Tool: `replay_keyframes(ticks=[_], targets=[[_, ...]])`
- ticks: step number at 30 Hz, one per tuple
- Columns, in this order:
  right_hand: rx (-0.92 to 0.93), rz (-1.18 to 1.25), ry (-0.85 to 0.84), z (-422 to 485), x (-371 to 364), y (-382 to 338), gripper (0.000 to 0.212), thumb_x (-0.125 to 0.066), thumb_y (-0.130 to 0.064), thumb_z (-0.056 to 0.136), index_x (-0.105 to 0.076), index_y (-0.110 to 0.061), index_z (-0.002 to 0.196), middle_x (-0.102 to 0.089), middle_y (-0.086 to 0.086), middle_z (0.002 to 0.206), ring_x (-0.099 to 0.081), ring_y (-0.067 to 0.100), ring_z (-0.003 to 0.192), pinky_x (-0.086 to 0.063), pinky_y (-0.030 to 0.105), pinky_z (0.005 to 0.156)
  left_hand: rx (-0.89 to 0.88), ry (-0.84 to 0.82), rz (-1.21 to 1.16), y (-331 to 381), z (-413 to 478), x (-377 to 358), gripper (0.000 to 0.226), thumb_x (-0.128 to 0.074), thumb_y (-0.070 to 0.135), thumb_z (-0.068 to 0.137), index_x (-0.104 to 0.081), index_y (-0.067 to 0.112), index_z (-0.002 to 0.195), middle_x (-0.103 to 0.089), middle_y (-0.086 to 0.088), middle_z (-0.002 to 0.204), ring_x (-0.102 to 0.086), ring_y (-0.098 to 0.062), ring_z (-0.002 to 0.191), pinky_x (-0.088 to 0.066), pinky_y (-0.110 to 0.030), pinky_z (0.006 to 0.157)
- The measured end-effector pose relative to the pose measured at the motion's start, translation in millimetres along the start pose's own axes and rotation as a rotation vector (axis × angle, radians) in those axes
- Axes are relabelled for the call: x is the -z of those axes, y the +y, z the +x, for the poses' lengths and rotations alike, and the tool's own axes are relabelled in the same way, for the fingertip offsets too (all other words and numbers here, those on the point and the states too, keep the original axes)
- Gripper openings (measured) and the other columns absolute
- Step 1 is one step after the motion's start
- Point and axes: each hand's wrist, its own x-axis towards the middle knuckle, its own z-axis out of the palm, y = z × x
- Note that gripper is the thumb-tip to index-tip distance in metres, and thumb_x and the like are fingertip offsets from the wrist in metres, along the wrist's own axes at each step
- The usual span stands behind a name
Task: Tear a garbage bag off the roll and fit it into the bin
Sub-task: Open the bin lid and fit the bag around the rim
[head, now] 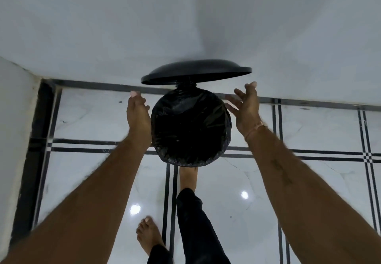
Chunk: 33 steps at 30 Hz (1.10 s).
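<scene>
Standing against the white wall (pixel 185 16) on a glossy white tiled floor (pixel 309 127) with black inlay lines, the round bin (pixel 190 127) is the landmark here, seen from almost straight above. To the left of the bin, a pale wall corner (pixel 14 103) juts in beside a black floor border. Just left of the bin's rim, the left hand (pixel 138 115) is held edge-on with its palm turned toward the bin and its fingers straight and together; it lies against or just beside the rim, and I cannot tell whether it grips anything. A black garbage bag (pixel 191 158) lines the bin, its crinkled plastic folded over the rim all the way round, the inside dark. Behind the bin, the black lid (pixel 195 72) stands raised and tilted on its hinge. At the near edge of the bin, a bare foot (pixel 188 178) reaches under the rim, a black trouser leg (pixel 195 222) above it; a second bare foot (pixel 148 235) rests on the tiles nearer still and to the left. Just right of the bin, the right hand (pixel 246 109) hangs spread wide, fingers splayed and empty, apart from the rim, with a thin pale wristband (pixel 255 129) on its wrist.
</scene>
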Motion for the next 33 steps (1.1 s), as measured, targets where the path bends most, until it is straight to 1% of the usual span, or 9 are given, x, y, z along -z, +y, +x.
replay_keyframes(ticks=[3,5,7,11,13,18,21,24,33], targets=[[0.046,0.019,0.0,-15,-3,-37,0.07,-0.029,-0.07,0.104,-0.027,-0.032,0.163,-0.033,0.001,0.168,-0.05,0.027,0.142,-0.047,0.05,0.114,0.105,-0.095,-0.222,38,-15,0,0.064,-0.03,0.064,0.103,-0.046,0.022,0.149,-0.048,-0.005,0.152,-0.052,-0.022,0.137,-0.046,-0.044,0.11],[0.069,-0.135,-0.095,-17,-5,-59,0.071,-0.034,-0.07,0.103,-0.033,-0.03,0.162,-0.033,-0.004,0.169,-0.04,0.023,0.148,-0.04,0.05,0.118,0.113,-0.192,-0.211,57,-21,-6,0.072,-0.031,0.071,0.099,-0.043,0.022,0.15,-0.042,-0.006,0.157,-0.044,-0.021,0.144,-0.038,-0.047,0.117],[0.061,-0.321,-0.194,-19,-6,-72,0.064,-0.045,-0.064,0.103,-0.056,-0.021,0.149,-0.051,-0.004,0.156,-0.042,0.017,0.148,-0.038,0.046,0.12,0.107,-0.255,-0.111,67,-25,-13,0.063,-0.04,0.07,0.098,-0.048,0.025,0.14,-0.043,-0.001,0.153,-0.04,-0.017,0.142,-0.035,-0.044,0.117],[0.136,-0.472,-0.197,-33,4,-53,0.023,-0.067,-0.038,0.096,-0.076,-0.019,0.103,-0.071,-0.004,0.112,-0.064,0.018,0.118,-0.046,0.039,0.115,0.042,-0.238,0.076,55,-37,-8,0.035,-0.056,0.048,0.098,-0.055,0.023,0.123,-0.053,0.007,0.125,-0.051,-0.004,0.102,-0.042,-0.027,0.081],[0.167,-0.458,-0.192,-45,17,-27,0.034,-0.071,-0.035,0.095,-0.075,-0.014,0.122,-0.072,-0.001,0.125,-0.064,0.016,0.121,-0.045,0.035,0.116,-0.05,-0.265,0.225,36,-48,3,0.034,-0.055,0.04,0.1,-0.055,0.015,0.122,-0.059,0.006,0.111,-0.055,-0.007,0.095,-0.038,-0.024,0.067],[0.195,-0.546,-0.172,-64,43,42,0.057,-0.068,-0.044,0.097,-0.057,-0.025,0.15,-0.06,-0.01,0.146,-0.055,0.013,0.136,-0.042,0.03,0.116,-0.209,-0.277,0.367,-32,-53,32,0.045,-0.06,0.048,0.097,-0.05,0.033,0.138,-0.061,0.008,0.134,-0.058,-0.017,0.121,-0.047,-0.024,0.087],[0.257,-0.627,-0.132,-57,49,87,0.068,-0.061,-0.053,0.095,-0.046,-0.028,0.157,-0.046,0.0,0.164,-0.041,0.021,0.152,-0.034,0.044,0.127,-0.278,-0.227,0.44,-71,-49,37,0.066,-0.06,0.051,0.098,-0.031,0.039,0.155,-0.052,0.015,0.146,-0.051,-0.01,0.126,-0.043,-0.029,0.105],[0.324,-0.75,-0.124,-44,57,127,0.074,-0.06,-0.047,0.1,-0.033,-0.022,0.165,-0.031,0.005,0.172,-0.03,0.026,0.159,-0.027,0.048,0.13,-0.33,-0.264,0.514,-119,-38,43,0.083,-0.059,0.061,0.093,-0.016,0.039,0.161,-0.033,0.013,0.164,-0.036,-0.015,0.15,-0.036,-0.043,0.121],[0.316,-0.65,-0.034,-51,57,162,0.087,-0.063,-0.056,0.094,-0.029,-0.021,0.166,-0.034,0.006,0.17,-0.032,0.027,0.158,-0.031,0.048,0.128,-0.341,-0.186,0.463,-151,-24,46,0.082,-0.071,0.033,0.095,-0.025,0.028,0.162,-0.035,0.008,0.165,-0.034,-0.012,0.15,-0.034,-0.037,0.123]])
